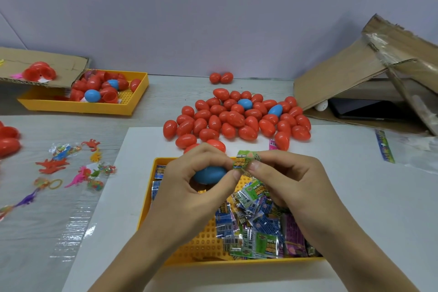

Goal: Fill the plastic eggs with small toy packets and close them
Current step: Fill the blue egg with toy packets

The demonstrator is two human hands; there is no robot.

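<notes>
My left hand (194,187) curls around a blue plastic egg (209,174) above the near yellow tray (189,251). Its thumb and forefinger also pinch one edge of a small green toy packet (244,161). My right hand (289,178) pinches the packet's other edge, so both hands hold it just right of the egg. The tray below holds several more printed packets (258,227). A pile of closed red eggs (237,118), with two blue ones among them, lies beyond the tray.
A second yellow tray (132,106) with eggs sits at the far left under a cardboard flap (47,64). Loose rubbery dinosaur toys (71,168) lie on the left. A torn cardboard box (369,78) stands at the right. Two red eggs (221,77) rest by the wall.
</notes>
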